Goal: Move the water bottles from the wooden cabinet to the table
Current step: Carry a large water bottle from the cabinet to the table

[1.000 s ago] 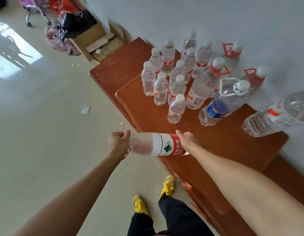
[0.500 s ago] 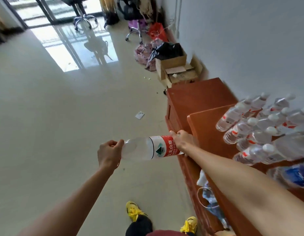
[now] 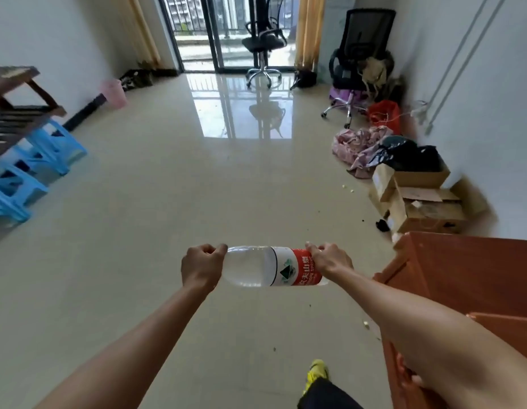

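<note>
I hold a large clear water bottle (image 3: 271,266) with a red and white label sideways in front of me, above the floor. My left hand (image 3: 201,265) grips its neck end and my right hand (image 3: 330,260) grips its base end. The reddish wooden cabinet (image 3: 463,273) stands at the lower right against the wall; only its left part shows, and the other bottles on it are out of view.
Cardboard boxes (image 3: 418,199), a pile of clothes (image 3: 362,146) and an office chair (image 3: 359,60) line the right wall. Another chair (image 3: 263,42) stands by the glass door. Blue plastic stools (image 3: 29,169) and a dark wooden rack (image 3: 14,104) are at the left. Tiled floor lies ahead.
I have turned left, away from the cabinet, with the bottle still in both hands. The rows of bottles on the cabinet top have left the view, and the room now lies ahead.
</note>
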A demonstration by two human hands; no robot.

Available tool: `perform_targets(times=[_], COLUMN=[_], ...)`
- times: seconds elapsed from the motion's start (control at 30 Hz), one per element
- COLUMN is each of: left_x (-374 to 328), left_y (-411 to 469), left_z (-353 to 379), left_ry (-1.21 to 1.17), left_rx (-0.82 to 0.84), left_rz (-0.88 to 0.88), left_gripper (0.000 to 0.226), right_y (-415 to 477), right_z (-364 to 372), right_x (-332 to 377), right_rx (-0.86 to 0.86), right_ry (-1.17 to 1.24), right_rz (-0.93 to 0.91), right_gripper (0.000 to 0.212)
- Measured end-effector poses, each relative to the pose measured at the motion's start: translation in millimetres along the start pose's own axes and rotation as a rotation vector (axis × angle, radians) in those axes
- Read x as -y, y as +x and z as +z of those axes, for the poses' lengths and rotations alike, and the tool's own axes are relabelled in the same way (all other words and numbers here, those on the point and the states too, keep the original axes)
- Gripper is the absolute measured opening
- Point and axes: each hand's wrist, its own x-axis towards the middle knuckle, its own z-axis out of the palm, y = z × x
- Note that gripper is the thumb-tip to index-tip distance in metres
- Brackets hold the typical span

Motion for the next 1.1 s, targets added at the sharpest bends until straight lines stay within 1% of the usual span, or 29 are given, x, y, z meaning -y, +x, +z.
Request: perform_targets(times=[0.1, 0.13, 0.37, 0.57, 0.67, 0.83, 0.97, 1.1], left_x=[3.3, 2.8, -13.4, -21.7, -12.8, 18.5, 40.7, 39.5], left_y=[59.1, 77.6, 241.9, 346.2, 391.0, 483.3, 573.9, 666.2], left_z=[-16.2, -19.8, -51.8, -104.9, -136.4, -197.8, -253.5, -320.6], left_ry=[-0.016, -0.02, -0.028, -0.093, -0.133, -0.162, -0.132, -0.092], left_rx=[-0.047, -0.062, -0.243, -0.397, -0.487, -0.569, -0.575, -0.577], left_rz=[-0.054, -0.068, -0.159, -0.252, -0.296, -0.35, -0.377, -0.34], left_gripper=[0.035, 0.034, 0.03, 0.028, 0.028, 0.027, 0.027, 0.031], right_y=[40.1, 55.8, 190.1, 265.0, 287.7, 319.5, 346.4, 370.3], right_z=[13.3, 17.8, 55.7, 82.9, 115.3, 190.8, 248.6, 289.3], right_x=[66.4, 84.3, 242.9, 395.0, 461.9, 569.2, 659.4, 757.4], right_rx=[0.079, 0.096, 0.224, 0.278, 0.321, 0.39, 0.404, 0.392], right_ry=[-0.047, -0.054, -0.128, -0.255, -0.285, -0.331, -0.339, -0.319], right_rz=[-0.068, -0.089, -0.226, -0.39, -0.45, -0.517, -0.511, -0.517], right_gripper=[0.058, 0.057, 0.057, 0.057, 0.056, 0.052, 0.052, 0.052])
